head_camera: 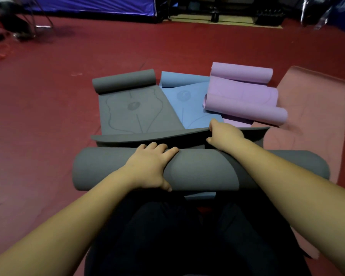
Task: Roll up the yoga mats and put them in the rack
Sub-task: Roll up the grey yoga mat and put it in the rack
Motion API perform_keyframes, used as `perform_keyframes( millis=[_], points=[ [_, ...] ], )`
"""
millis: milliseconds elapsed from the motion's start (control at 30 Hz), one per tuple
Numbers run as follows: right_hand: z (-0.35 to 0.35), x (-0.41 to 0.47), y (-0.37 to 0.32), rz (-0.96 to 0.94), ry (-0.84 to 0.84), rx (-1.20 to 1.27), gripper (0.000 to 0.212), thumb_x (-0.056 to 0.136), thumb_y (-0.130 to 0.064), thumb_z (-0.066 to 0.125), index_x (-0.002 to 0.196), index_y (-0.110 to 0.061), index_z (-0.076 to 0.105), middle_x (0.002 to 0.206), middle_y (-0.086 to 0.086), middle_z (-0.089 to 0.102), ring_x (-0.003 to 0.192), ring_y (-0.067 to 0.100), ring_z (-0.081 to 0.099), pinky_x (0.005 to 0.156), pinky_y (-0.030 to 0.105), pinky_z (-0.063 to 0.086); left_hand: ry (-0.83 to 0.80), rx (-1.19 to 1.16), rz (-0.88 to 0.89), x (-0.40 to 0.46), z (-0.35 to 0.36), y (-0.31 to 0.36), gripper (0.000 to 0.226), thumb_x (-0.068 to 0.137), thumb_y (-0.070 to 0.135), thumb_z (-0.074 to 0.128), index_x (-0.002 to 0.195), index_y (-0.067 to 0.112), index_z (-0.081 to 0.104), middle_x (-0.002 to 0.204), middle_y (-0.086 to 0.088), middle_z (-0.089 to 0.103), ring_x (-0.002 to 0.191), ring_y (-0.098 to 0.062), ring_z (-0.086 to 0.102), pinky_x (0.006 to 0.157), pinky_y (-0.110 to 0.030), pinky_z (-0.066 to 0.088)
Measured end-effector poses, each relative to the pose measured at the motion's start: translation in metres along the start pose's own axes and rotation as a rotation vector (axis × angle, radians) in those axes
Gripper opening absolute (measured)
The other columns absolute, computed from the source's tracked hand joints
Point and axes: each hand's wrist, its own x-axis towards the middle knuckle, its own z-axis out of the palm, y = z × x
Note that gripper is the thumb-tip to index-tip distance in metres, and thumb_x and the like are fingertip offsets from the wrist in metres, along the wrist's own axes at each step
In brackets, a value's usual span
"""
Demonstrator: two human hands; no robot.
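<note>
The left hand [149, 168] is laid over the top of the grey roll [199, 168], with the fingers curved over its far side and the thumb pressed against its near side, so the roll is gripped from above. The right hand [224, 134] is placed just beyond the roll, and the lifted edge of the unrolled grey mat [135, 114] is pinched between its thumb and curled fingers. The right end of the roll is partly covered by the right forearm, and its lower side is hidden by the person's dark legs. Beyond the roll, the grey mat is spread on the red floor [48, 96], with its far end curled. Beside it, behind the roll, a blue mat [187, 100] is seen, and a purple mat [245, 96] with both ends curled is lying partly on it. To the right of the roll a pink mat [311, 108] is spread flat. The dark background is hard to make out.
</note>
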Motion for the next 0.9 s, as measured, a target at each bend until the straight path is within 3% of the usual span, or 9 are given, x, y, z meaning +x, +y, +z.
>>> perform_keyframes(
  millis=[100,167,267,400,500,567,667,900],
  points=[
    [0.005,0.012,0.000,-0.014,0.046,-0.064,0.035,0.091,-0.018,0.056,0.123,-0.013,0.042,0.107,0.012,0.062,0.086,0.031,0.053,0.064,0.034,0.039,-0.023,-0.049,0.009,0.009,0.000,-0.005,0.116,0.054,0.076,0.071,0.150,0.033,0.022,0.142,0.003,0.043,0.127,-0.022,0.039,0.106,-0.043,0.037],
    [0.008,0.019,-0.001,-0.029,0.081,-0.098,0.038,0.092,-0.017,0.052,0.130,-0.015,0.046,0.112,0.012,0.064,0.097,0.033,0.059,0.067,0.034,0.040,-0.027,-0.070,0.022,0.013,0.001,-0.009,0.117,0.054,0.078,0.071,0.151,0.032,0.024,0.141,0.003,0.045,0.128,-0.021,0.037,0.109,-0.041,0.034],
    [0.006,0.030,-0.003,-0.075,0.149,-0.182,0.027,0.095,-0.025,0.048,0.115,-0.017,0.065,0.115,0.010,0.061,0.107,0.032,0.053,0.076,0.036,0.044,-0.023,-0.084,0.050,0.016,0.000,-0.016,0.116,0.053,0.082,0.066,0.151,0.031,0.029,0.148,0.004,0.037,0.136,-0.021,0.028,0.116,-0.042,0.022],
    [-0.001,0.034,-0.004,-0.203,0.180,-0.100,0.031,0.098,-0.036,0.048,0.108,-0.010,0.062,0.115,0.013,0.053,0.110,0.034,0.048,0.085,0.041,0.043,0.006,-0.082,0.026,0.020,-0.003,-0.019,0.111,0.065,0.097,0.020,0.153,0.029,0.030,0.166,-0.002,0.005,0.151,-0.025,-0.004,0.121,-0.047,-0.002],
    [-0.008,0.031,0.003,-0.187,0.062,0.043,0.025,0.102,-0.040,0.042,0.099,-0.016,0.048,0.111,0.014,0.062,0.100,0.034,0.057,0.075,0.041,0.042,0.058,-0.074,-0.004,0.027,0.000,-0.020,0.118,0.063,0.094,-0.005,0.159,0.026,0.011,0.167,-0.001,-0.006,0.152,-0.023,-0.011,0.121,-0.045,-0.004],
    [-0.013,0.026,0.009,-0.215,0.048,0.033,0.027,0.103,-0.042,0.039,0.103,-0.018,0.050,0.115,0.013,0.064,0.101,0.033,0.058,0.078,0.041,0.045,0.104,-0.072,-0.009,0.033,0.003,-0.023,0.119,0.063,0.093,-0.013,0.159,0.024,0.004,0.167,0.000,-0.006,0.152,-0.022,-0.010,0.121,-0.044,-0.002],
    [-0.025,0.018,0.010,-0.269,0.056,-0.005,0.030,0.103,-0.043,0.037,0.111,-0.020,0.056,0.118,0.011,0.065,0.104,0.033,0.058,0.080,0.039,0.045,0.137,-0.097,-0.033,0.043,0.007,-0.028,0.117,0.066,0.091,-0.015,0.159,0.023,0.004,0.167,0.000,-0.004,0.153,-0.022,-0.006,0.121,-0.044,0.000],
    [-0.033,0.000,0.010,-0.304,0.015,-0.057,0.026,0.104,-0.043,0.037,0.095,-0.024,0.053,0.104,0.008,0.066,0.081,0.023,0.046,0.068,0.036,0.037,0.239,-0.139,-0.122,0.060,0.010,-0.034,0.096,0.081,0.077,0.005,0.158,0.021,0.016,0.166,-0.003,0.009,0.152,-0.026,0.005,0.116,-0.047,0.011]
  ],
)
